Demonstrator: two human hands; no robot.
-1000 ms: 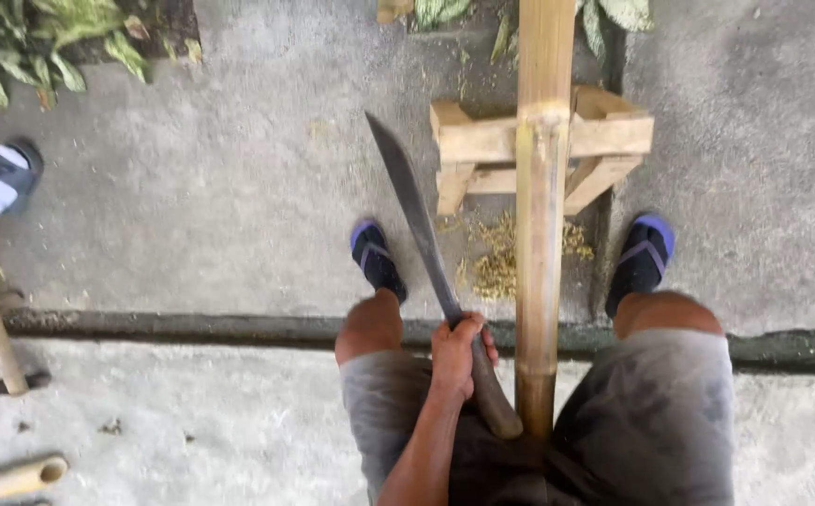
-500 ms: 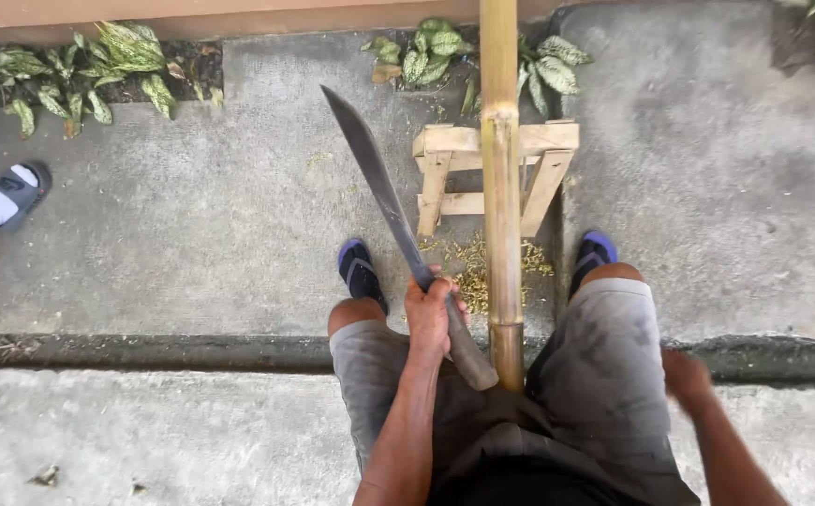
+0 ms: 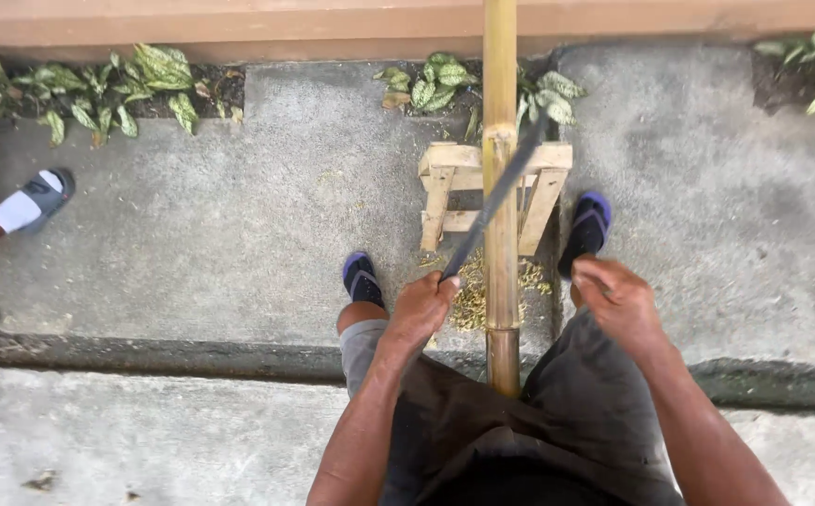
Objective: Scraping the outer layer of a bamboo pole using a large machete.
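From the head camera I see my left hand (image 3: 423,309) clenched around the handle of a long dark steel machete (image 3: 494,200), its blade crossing the upright yellow bamboo pole (image 3: 500,225) over a small wooden stool (image 3: 445,178). My right hand (image 3: 621,300) hovers loosely curled, holding nothing, beside the pole.

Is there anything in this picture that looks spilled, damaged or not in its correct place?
Yes. Pale shavings lie scattered on the concrete under the bamboo pole, beside the small wooden stand. The left hand holds a long knife with its blade across the pole. Nothing else stands out.
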